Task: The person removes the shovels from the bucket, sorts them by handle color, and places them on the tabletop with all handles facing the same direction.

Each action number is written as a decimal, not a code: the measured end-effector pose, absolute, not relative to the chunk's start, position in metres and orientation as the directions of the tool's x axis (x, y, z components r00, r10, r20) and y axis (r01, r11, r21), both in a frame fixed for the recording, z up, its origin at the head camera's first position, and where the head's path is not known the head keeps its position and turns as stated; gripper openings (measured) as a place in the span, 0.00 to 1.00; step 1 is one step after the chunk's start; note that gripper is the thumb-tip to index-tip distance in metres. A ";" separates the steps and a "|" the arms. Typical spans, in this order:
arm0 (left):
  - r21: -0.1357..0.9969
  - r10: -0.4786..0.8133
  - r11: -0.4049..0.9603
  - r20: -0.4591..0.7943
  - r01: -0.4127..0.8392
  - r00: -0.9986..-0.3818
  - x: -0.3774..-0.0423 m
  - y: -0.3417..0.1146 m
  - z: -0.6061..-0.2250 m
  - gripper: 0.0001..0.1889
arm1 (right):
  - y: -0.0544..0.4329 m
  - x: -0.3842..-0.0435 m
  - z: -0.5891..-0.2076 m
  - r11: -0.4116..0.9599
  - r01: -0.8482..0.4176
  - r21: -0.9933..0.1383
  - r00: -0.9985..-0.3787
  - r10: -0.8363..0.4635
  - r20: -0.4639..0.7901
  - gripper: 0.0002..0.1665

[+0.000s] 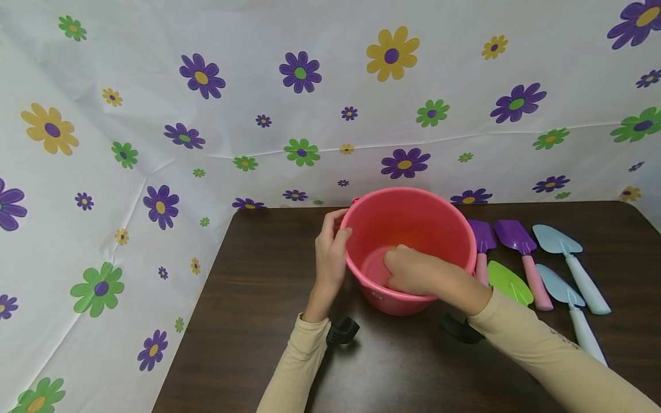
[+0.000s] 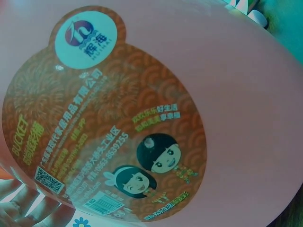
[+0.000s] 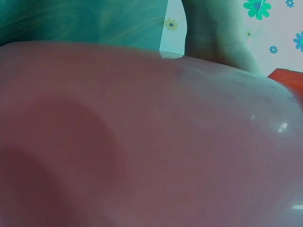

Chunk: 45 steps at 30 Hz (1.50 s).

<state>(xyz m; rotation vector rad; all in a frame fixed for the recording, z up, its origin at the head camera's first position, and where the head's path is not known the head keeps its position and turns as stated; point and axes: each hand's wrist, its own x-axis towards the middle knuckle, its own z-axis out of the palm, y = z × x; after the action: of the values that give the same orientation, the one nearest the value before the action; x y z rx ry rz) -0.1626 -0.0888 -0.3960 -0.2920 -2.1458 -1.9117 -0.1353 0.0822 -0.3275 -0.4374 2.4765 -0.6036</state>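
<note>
A pink bucket (image 1: 408, 212) stands on the dark table, its mouth tipped toward me. At its left side my left hand (image 1: 330, 255) grips the rim, thumb near the edge. The left wrist view shows the bucket wall close up with a round orange label (image 2: 109, 142), and my fingers (image 2: 35, 210) behind the wall's lower left edge. My right hand (image 1: 413, 269) reaches over the rim into the bucket, knuckles up and fingertips hidden. A bit of yellow shows beside the knuckles; I cannot tell what the fingers hold. The bucket's wall (image 3: 156, 142) fills most of the right wrist view.
Right of the bucket lie two purple shovels (image 1: 516, 236) with pink handles, two light blue trowels (image 1: 558, 238) and a green scoop (image 1: 508, 282). Flowered white sheeting (image 1: 232, 126) rises behind and left of the table (image 1: 248, 287).
</note>
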 end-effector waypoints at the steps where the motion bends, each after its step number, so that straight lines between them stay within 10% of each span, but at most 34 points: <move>1: 0.942 -0.017 0.117 0.318 0.314 -0.948 -0.163 -0.089 -0.396 0.21 | 0.083 -0.136 -0.329 0.847 -0.172 -0.503 -0.795 -0.421 -0.436 0.06; 10: 0.944 -0.006 0.109 0.315 0.312 -0.949 -0.161 -0.087 -0.396 0.20 | 0.101 -0.158 -0.378 0.830 -0.209 -0.517 -0.792 -0.454 -0.409 0.08; 45: 0.940 0.001 0.118 0.323 0.321 -0.946 -0.162 -0.088 -0.396 0.21 | 0.091 -0.136 -0.330 0.869 -0.234 -0.436 -0.895 -0.368 -0.253 0.07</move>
<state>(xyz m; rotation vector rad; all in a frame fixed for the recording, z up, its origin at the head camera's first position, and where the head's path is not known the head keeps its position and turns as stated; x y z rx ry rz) -0.1616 -0.0884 -0.3964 -0.3192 -2.1528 -1.9116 -0.1358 0.0906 -0.3304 -0.4497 2.7115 -0.5726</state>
